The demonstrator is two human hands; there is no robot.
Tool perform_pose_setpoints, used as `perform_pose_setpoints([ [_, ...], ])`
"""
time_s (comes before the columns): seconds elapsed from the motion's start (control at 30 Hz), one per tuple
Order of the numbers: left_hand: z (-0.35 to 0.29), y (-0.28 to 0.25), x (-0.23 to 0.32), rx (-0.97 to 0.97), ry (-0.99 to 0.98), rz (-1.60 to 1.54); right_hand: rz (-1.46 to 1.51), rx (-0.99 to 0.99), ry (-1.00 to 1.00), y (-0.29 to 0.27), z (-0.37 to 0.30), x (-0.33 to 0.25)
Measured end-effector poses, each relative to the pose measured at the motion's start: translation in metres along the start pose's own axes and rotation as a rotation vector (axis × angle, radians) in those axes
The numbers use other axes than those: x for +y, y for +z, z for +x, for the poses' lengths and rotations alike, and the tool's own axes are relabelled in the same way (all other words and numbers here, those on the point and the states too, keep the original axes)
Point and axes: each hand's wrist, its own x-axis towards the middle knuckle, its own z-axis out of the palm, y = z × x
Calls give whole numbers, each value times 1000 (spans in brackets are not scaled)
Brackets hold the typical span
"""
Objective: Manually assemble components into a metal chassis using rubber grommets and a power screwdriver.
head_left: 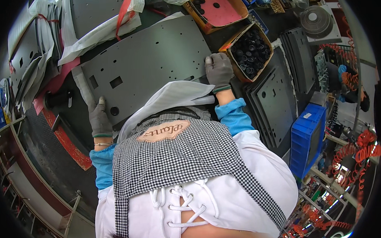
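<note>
Our grey-gloved left hand (100,118) and grey-gloved right hand (219,69) rested at opposite ends of a broad, dark-grey flat plate (150,57) pierced with holes. It lay between and beyond them, its long axis running left to right and slanting away toward the right. Our left thumb lay up by its left end; our right fingers were curled at its right end, and we could not tell whether either hand gripped. Right of us lay stacked dark-grey plates (270,100); just beside our right hand stood an open yellow cardboard box (238,70) of small round black caps (252,49).
</note>
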Motion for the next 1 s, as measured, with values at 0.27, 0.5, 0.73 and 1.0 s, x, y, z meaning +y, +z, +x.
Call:
perform_pose_setpoints([
  [0.27,5,4,-4,104,83,93,156,-224,49,-8,18,1],
  [0.5,23,-7,-27,20,57,112,789,-839,628,-15,43,39],
  [0.73,-10,0,15,55,68,141,928,-958,631,-46,72,38],
  [1.0,-13,0,2,-28,287,-43,717,-775,390,-93,77,3],
])
